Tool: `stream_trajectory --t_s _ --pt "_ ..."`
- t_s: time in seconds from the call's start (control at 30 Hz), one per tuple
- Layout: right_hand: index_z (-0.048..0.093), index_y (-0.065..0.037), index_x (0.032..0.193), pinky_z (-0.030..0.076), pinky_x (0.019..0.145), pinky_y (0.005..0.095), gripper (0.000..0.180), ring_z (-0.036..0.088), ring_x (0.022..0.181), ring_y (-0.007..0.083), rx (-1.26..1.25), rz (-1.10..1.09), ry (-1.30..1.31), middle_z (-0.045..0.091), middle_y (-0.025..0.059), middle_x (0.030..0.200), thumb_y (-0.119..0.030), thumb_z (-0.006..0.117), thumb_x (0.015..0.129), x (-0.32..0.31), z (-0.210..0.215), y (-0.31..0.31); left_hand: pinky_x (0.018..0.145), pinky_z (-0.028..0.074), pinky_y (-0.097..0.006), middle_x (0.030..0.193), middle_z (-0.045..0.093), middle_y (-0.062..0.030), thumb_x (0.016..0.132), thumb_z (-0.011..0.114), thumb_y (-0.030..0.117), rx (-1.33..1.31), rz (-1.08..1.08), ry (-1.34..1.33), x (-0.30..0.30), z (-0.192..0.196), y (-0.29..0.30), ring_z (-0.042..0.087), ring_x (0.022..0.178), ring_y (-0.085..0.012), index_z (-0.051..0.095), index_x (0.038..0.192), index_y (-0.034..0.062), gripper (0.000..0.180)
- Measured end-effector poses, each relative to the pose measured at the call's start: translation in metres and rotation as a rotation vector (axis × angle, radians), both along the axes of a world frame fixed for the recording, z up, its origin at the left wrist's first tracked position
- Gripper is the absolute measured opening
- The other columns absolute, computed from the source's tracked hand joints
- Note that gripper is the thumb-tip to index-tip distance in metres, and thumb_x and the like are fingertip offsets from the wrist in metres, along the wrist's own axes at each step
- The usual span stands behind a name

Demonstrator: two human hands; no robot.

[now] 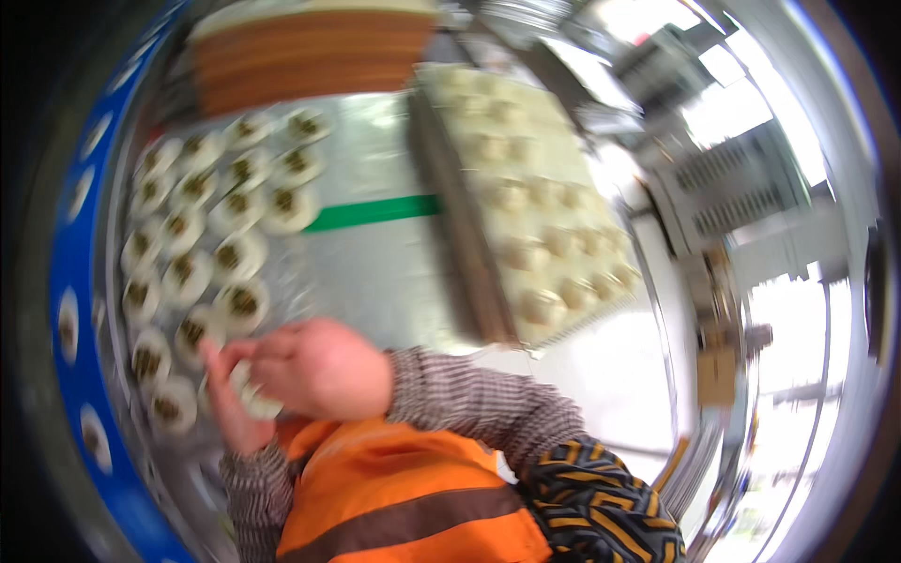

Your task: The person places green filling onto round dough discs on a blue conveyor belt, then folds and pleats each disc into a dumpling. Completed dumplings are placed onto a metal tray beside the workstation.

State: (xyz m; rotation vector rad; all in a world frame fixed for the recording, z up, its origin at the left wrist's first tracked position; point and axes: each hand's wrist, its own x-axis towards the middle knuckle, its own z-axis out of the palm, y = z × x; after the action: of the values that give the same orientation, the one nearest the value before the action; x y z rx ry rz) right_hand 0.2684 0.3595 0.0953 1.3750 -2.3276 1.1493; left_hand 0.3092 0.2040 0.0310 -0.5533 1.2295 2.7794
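Observation:
My left hand is at the lower left of the bench, with its fingers stretched upward. My right hand reaches across from the right. Its fingers are bent toward the left fingertips and seem to touch them, blurred by motion. A pale dough round shows between the hands; I cannot tell whether it lies on the bench or is held. Several flat dough rounds, such as one dough round with dark green filling, lie in rows on the metal bench, left of and beyond my hands.
A board with several plump dough balls stands to the right. A green strip crosses the bench. Brown wooden box at the far side. A blue edge with white discs runs along the left. A grey crate is far right.

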Motion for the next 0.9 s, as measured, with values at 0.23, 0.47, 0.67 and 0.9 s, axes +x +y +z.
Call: stream_trajectory --t_s 0.23,0.47,0.67,0.9 --pt "0.047 -0.007 0.124 0.051 0.071 0.0416 0.065 0.06 0.084 0.0347 -0.082 -0.284 -0.369 0.053 0.0152 0.112 -0.012 0.074 0.065 0.038 0.055 0.115 0.095 0.042 -0.035 0.119 0.058 -0.0088 0.097 0.027 0.059 0.031 -0.453 0.287 -0.037 0.053 0.118 0.057 0.105 -0.0239 0.038 0.136 0.0031 0.069" --pt "0.053 -0.008 0.123 0.048 0.057 0.0247 0.053 0.057 0.064 0.007 -0.046 -0.798 -0.197 0.058 0.0027 0.086 -0.006 0.074 0.074 0.01 0.064 0.347 0.087 0.048 -0.036 0.107 0.064 -0.0144 0.094 0.025 0.066 0.019 -0.513 0.225 -0.058 0.088 0.225 0.061 0.102 -0.0249 0.044 0.131 0.0044 0.074" --pt "0.052 0.0 0.122 0.05 0.063 0.032 0.041 0.058 0.07 0.0171 0.54 -1.184 -0.482 0.061 0.0114 0.093 -0.008 0.059 0.082 -0.092 0.005 0.582 0.08 0.051 -0.036 0.102 0.064 -0.0133 0.094 0.026 0.064 -0.147 -0.712 0.17 -0.041 0.039 0.139 0.064 0.092 -0.0247 0.054 0.116 0.0011 0.072" --pt "0.044 -0.003 0.13 0.041 0.068 0.0357 0.06 0.051 0.081 0.0246 0.403 -1.08 -0.347 0.053 0.0124 0.099 -0.004 0.063 0.073 -0.155 -0.046 0.713 0.064 0.053 -0.025 0.091 0.064 -0.0088 0.1 0.037 0.045 -0.447 -0.099 0.002 0.04 0.022 0.001 0.063 0.079 -0.0139 0.057 0.108 0.0012 0.049"
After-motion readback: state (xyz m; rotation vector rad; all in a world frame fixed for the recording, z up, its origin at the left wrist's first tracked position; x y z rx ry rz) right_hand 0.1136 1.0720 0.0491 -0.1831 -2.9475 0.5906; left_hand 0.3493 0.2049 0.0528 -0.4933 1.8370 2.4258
